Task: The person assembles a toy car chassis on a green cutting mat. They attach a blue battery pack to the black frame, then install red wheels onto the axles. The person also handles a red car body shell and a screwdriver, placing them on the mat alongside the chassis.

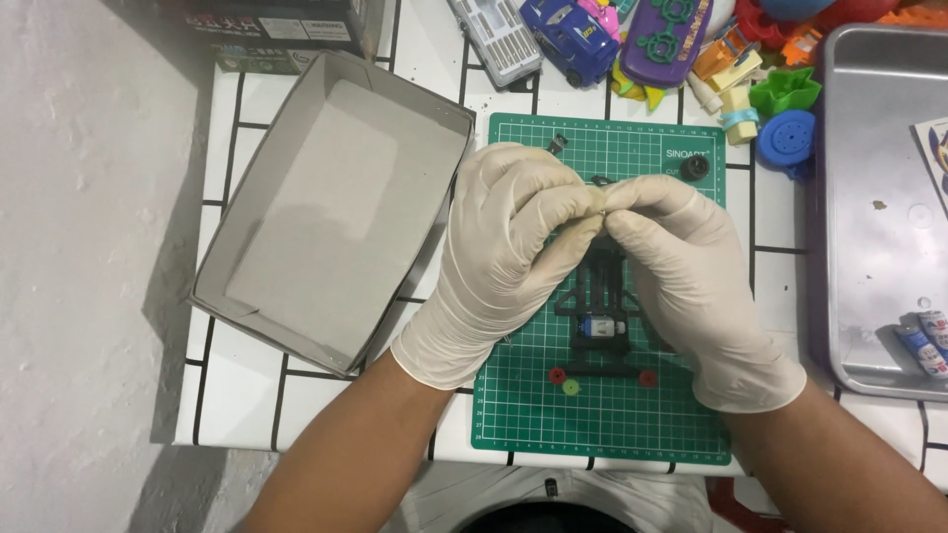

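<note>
I am pinching a tiny part, mostly hidden, between the fingertips of my gloved left hand [509, 252] and right hand [691, 286], just above the black toy car chassis [599, 314] on the green cutting mat [632, 424]. Both hands are closing tight; I judge the gloves could let it slip and drop among the small gears [570, 385].

Bright, even overhead light; sharp focus, soft shadows left, mild glare on gloves.
</note>
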